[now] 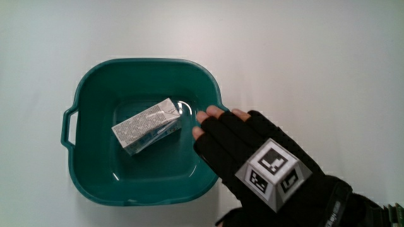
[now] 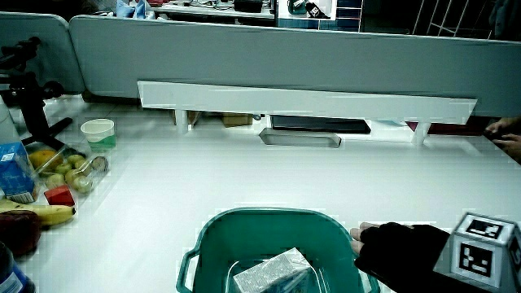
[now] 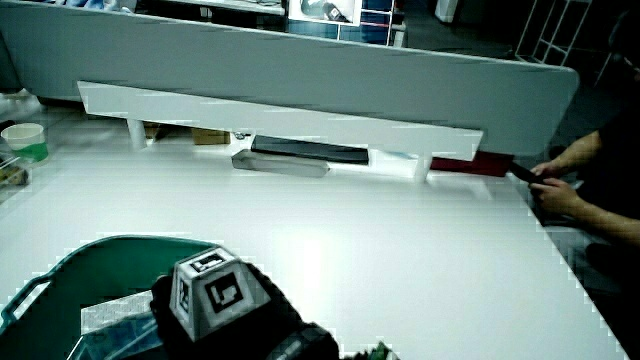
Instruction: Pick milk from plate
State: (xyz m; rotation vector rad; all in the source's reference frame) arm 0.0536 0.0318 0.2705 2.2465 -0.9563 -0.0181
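1. The plain white surface [image 1: 303,50] carries everything here.
2. A deep teal plastic basin with side handles [image 1: 88,94] sits on it; in both side views it lies near the person.
3. The hand [image 1: 243,142], in a black fingerless glove with a patterned cube on its back, rests over the basin's rim, fingers loosely together and bare fingertips [image 1: 214,113] holding nothing.
4. A small grey-and-blue milk carton [image 1: 147,125] lies on its side inside the basin, just beside the fingertips, not touched.

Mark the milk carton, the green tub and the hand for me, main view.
milk carton [image 1: 147,125], main view, middle of its upper face.
green tub [image 1: 95,75], main view, bare sloping wall near the rim.
hand [image 1: 243,148], main view, back of the glove, over the tub's rim.
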